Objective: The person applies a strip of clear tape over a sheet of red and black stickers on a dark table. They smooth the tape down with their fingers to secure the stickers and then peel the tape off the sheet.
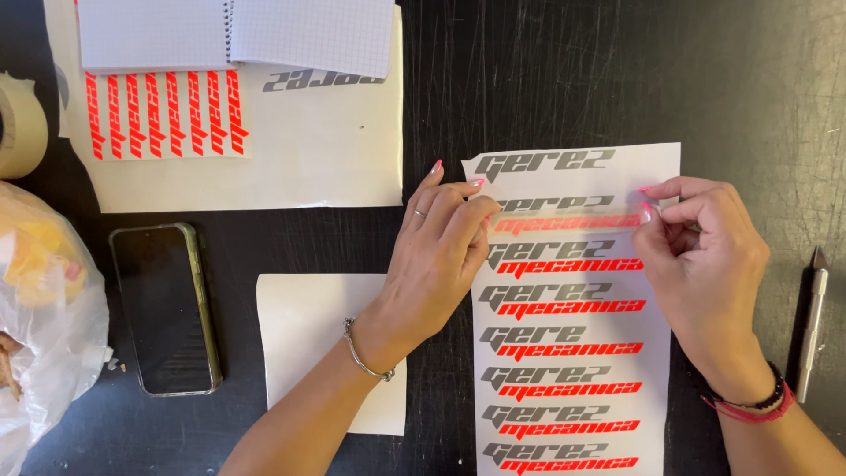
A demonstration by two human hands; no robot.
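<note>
Over at nine o'clock on the dark tabletop, a roll of tape is peeking in at the edge, and a clear plastic bag is sitting below it. Just right of the bag a dark phone is lying face up. Up at eleven o'clock, an open squared notebook is resting on a white sheet carrying a block of orange-red stickers and one grey one. Moving toward centre, a blank white sheet is lying under the left forearm, which is wearing a thin bracelet. Now the left hand is pressing down on the left edge of the long decal sheet, fingers curled, a ring showing, pink nails pinning the end of a transfer strip. That strip is lying across the second row of grey and orange-red lettering, at about one o'clock from centre. The right hand is pinching the strip's right end between thumb and forefinger, the other fingers folded in. Out at three o'clock, a silver craft knife is lying apart from both hands.
</note>
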